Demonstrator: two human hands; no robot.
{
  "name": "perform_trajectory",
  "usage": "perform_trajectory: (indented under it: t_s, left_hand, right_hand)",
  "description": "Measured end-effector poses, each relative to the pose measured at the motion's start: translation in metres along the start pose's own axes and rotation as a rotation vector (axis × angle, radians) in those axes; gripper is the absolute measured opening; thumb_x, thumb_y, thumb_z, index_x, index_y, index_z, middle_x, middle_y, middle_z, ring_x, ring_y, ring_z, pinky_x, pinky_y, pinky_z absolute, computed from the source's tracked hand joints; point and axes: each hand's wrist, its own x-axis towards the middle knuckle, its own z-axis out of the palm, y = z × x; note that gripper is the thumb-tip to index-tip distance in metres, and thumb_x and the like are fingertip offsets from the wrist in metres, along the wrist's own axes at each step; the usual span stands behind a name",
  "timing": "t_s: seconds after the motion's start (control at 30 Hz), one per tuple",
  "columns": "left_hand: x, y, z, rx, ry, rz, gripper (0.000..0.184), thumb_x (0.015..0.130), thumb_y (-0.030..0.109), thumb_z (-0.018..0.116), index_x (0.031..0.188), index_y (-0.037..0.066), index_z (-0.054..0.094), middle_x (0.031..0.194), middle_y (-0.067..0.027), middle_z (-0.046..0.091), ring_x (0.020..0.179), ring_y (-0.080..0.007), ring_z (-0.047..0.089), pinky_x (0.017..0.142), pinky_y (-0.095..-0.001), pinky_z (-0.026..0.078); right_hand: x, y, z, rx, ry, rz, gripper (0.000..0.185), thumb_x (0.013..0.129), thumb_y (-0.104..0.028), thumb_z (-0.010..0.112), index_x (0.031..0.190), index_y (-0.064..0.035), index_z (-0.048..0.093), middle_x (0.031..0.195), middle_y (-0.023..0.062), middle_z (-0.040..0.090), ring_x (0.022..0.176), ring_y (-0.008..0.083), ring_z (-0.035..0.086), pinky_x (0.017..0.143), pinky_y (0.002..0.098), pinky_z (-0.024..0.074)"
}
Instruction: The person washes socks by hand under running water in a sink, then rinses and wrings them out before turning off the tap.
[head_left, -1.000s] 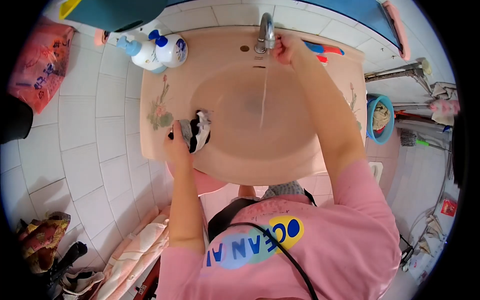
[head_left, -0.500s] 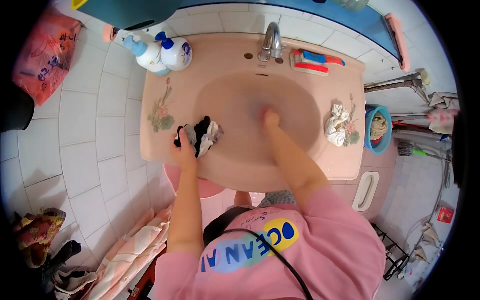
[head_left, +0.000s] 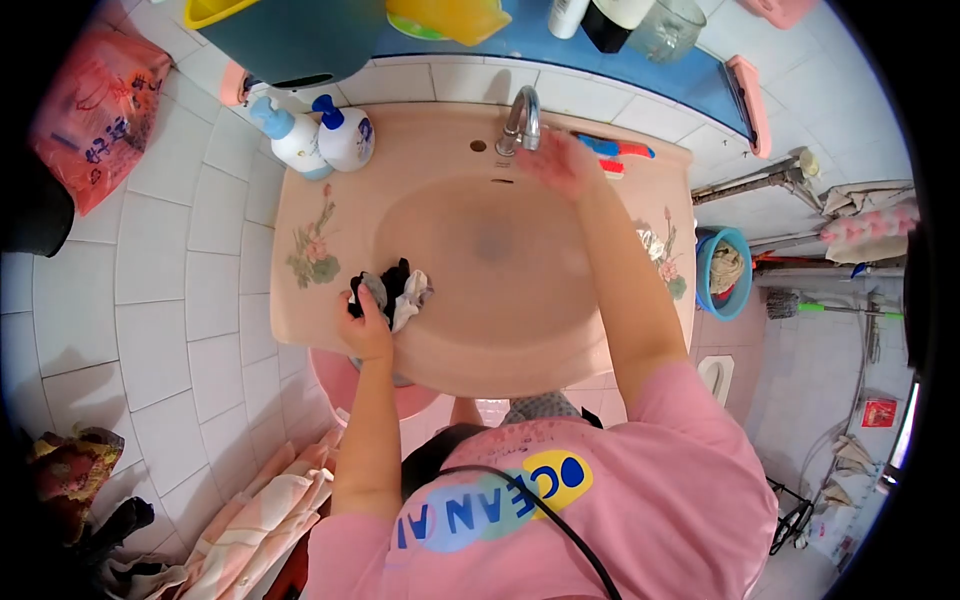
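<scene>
At the left rim of the pink sink, my left hand is closed around a bunch of small black, grey and white cloths. They look like socks, though their folds hide the exact shape. My right hand is up beside the chrome faucet, fingers stretched toward its base and slightly blurred. Nothing shows in that hand; whether it touches the faucet I cannot tell. The basin below holds cloudy water. A white cloth lies on the right rim, partly behind my right forearm.
Two pump bottles, one light-blue-topped and one dark-blue-topped, stand at the back left. Brushes lie behind my right hand. A blue bucket stands to the right, a pink basin under the sink's left front. A blue shelf runs above.
My right hand has come up out of the basin's water and moved back to the faucet. My left hand keeps its hold on the cloths. The view has shifted, showing more shelf.
</scene>
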Motion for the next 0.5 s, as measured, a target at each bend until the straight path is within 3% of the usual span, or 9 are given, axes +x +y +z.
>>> perform_trajectory:
  t_s: [0.03, 0.1, 0.17, 0.23, 0.27, 0.33, 0.5]
  left_hand:
    - [0.000, 0.000, -0.001, 0.054, 0.010, 0.095, 0.035, 0.086, 0.030, 0.060, 0.090, -0.004, 0.055, 0.070, -0.0053, 0.054, 0.065, -0.0121, 0.048, 0.058, -0.0254, 0.041]
    - [0.000, 0.000, 0.000, 0.108, 0.027, 0.182, 0.034, 0.086, 0.029, 0.060, 0.089, -0.004, 0.055, 0.070, -0.0058, 0.053, 0.065, -0.0125, 0.048, 0.058, -0.0257, 0.041]
    - [-0.001, -0.003, 0.002, 0.091, 0.034, 0.203, 0.031, 0.086, 0.027, 0.059, 0.087, -0.003, 0.055, 0.070, -0.0066, 0.054, 0.065, -0.0135, 0.048, 0.059, -0.0266, 0.041]
    - [0.000, -0.009, 0.000, 0.123, 0.029, 0.216, 0.030, 0.086, 0.027, 0.059, 0.087, -0.003, 0.055, 0.071, -0.0067, 0.054, 0.066, -0.0139, 0.049, 0.060, -0.0269, 0.042]
    - [0.001, -0.009, 0.001, 0.149, 0.024, 0.234, 0.029, 0.087, 0.026, 0.059, 0.087, -0.003, 0.055, 0.072, -0.0068, 0.054, 0.067, -0.0143, 0.049, 0.061, -0.0272, 0.042]
    - [-0.001, -0.005, 0.002, 0.142, 0.030, 0.238, 0.028, 0.087, 0.025, 0.059, 0.087, -0.003, 0.054, 0.073, -0.0071, 0.054, 0.068, -0.0145, 0.049, 0.062, -0.0274, 0.042]
    - [0.000, -0.014, 0.004, 0.131, 0.031, 0.256, 0.027, 0.087, 0.024, 0.059, 0.088, -0.003, 0.054, 0.075, -0.0081, 0.055, 0.069, -0.0150, 0.050, 0.064, -0.0276, 0.043]
  right_hand:
    - [-0.012, 0.010, -0.007, -0.104, 0.053, -0.013, 0.029, 0.096, -0.017, 0.033, 0.111, 0.0008, 0.050, 0.105, 0.0149, 0.058, 0.097, 0.0279, 0.057, 0.089, 0.0420, 0.0454]
    - [0.003, 0.056, -0.062, -0.179, 0.027, 0.010, 0.028, 0.094, -0.018, 0.038, 0.109, 0.0005, 0.053, 0.105, 0.0156, 0.059, 0.096, 0.0267, 0.057, 0.085, 0.0431, 0.0474]
    - [0.010, 0.111, -0.109, -0.624, 0.147, 0.005, 0.020, 0.086, -0.015, 0.049, 0.096, -0.0016, 0.060, 0.077, 0.0101, 0.061, 0.071, 0.0274, 0.060, 0.064, 0.0424, 0.0498]
    - [0.015, 0.156, -0.146, -1.460, -0.012, -0.363, 0.020, 0.081, -0.012, 0.051, 0.095, -0.0018, 0.061, 0.083, 0.0138, 0.060, 0.075, 0.0302, 0.060, 0.067, 0.0437, 0.0480]
    - [0.013, 0.164, -0.144, -1.461, -0.018, -0.363, 0.020, 0.081, -0.012, 0.051, 0.095, -0.0018, 0.061, 0.083, 0.0138, 0.060, 0.075, 0.0302, 0.060, 0.067, 0.0437, 0.0480]
    - [0.014, 0.181, -0.133, -2.005, -0.130, -0.391, 0.027, 0.078, -0.012, 0.054, 0.104, -0.0064, 0.059, 0.112, 0.0154, 0.053, 0.097, 0.0326, 0.054, 0.085, 0.0407, 0.0448]
    - [0.019, 0.196, -0.112, -2.036, -0.050, -0.340, 0.027, 0.078, -0.016, 0.054, 0.103, -0.0047, 0.059, 0.115, 0.0163, 0.049, 0.107, 0.0360, 0.047, 0.089, 0.0436, 0.0423]
